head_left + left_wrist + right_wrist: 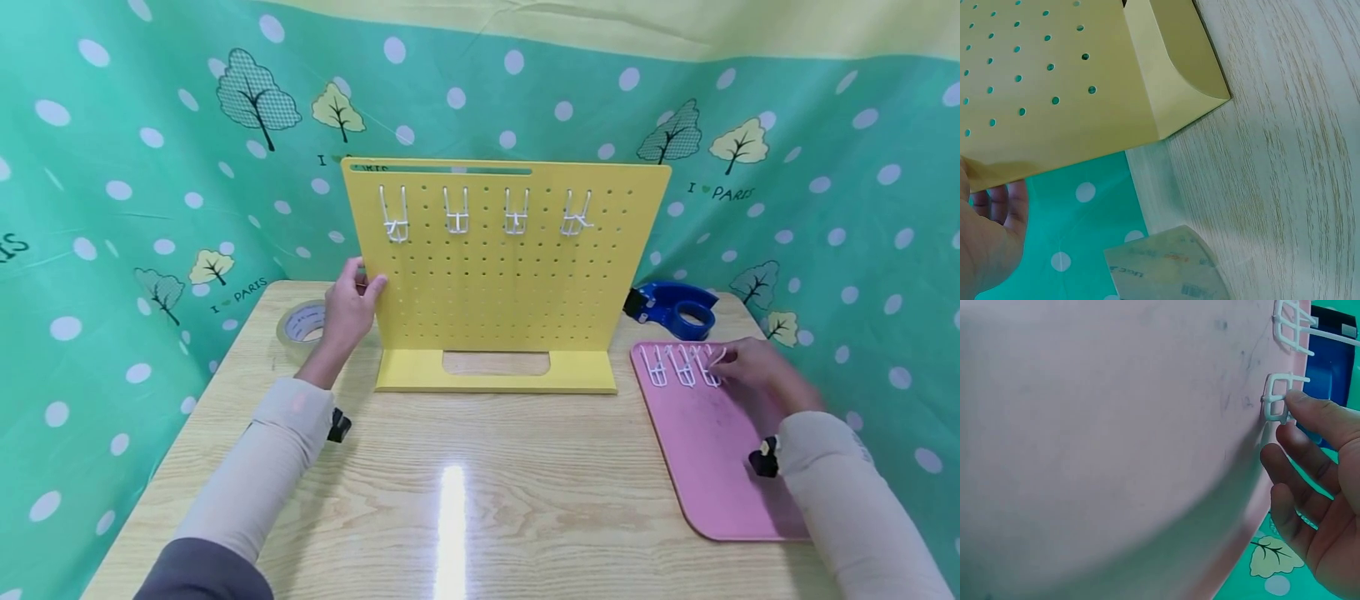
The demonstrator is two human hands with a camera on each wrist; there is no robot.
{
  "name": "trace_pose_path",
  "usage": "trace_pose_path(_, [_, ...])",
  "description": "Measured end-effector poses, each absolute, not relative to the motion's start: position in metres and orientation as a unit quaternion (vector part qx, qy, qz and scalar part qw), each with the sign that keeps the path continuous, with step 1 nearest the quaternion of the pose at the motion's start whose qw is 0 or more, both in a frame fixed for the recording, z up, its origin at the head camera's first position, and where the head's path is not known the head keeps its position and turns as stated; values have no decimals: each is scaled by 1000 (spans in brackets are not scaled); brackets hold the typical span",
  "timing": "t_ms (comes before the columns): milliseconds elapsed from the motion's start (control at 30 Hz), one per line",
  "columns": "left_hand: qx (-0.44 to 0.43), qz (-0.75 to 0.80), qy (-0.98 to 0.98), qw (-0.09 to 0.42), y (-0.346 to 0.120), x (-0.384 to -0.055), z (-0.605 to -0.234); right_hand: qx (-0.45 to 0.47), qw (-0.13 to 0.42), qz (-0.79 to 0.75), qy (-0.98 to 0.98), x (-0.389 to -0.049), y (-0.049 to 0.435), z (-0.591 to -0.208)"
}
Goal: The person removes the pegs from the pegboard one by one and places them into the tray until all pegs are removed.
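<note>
A yellow pegboard (495, 321) stands upright on its base, with several white wire hooks (457, 222) in a row near its top. My left hand (351, 304) grips the board's left edge, thumb in front and fingers behind, also seen in the left wrist view. At the far end of a pink tray (705, 467), my right hand (757, 371) pinches a white wire hook (1277, 398) between thumb and forefinger. Its other fingers are loosely bent. More white hooks (657, 372) lie beside it along the tray's far rim.
A roll of clear tape (288, 327) lies left of the pegboard, behind my left forearm. Behind the tray sits a blue tape dispenser (663, 304). A green dotted curtain (480, 83) hangs around the wooden table (375, 500).
</note>
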State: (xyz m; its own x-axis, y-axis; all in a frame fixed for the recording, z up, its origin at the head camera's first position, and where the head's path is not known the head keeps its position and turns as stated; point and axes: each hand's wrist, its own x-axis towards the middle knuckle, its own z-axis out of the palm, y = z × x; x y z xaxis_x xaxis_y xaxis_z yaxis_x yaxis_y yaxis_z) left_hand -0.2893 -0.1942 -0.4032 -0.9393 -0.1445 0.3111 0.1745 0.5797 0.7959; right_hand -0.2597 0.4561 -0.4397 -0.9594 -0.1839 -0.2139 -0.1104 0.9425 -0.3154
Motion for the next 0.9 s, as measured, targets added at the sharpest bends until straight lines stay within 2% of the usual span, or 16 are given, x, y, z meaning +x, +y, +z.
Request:
trace_pose_path(433, [-12,-458,-871,175,-194,-288,-402,-57,127,-167,976,-259,461,-443])
trace_pose_path(633, [-8,-458,-872,174,-194,-289,-402,-93,64,-143,983,-255,466,-429])
trace_pose_path(900, [-10,-462,-870,172,-195,-288,-402,-17,-12,-218,976,-248,453,-386])
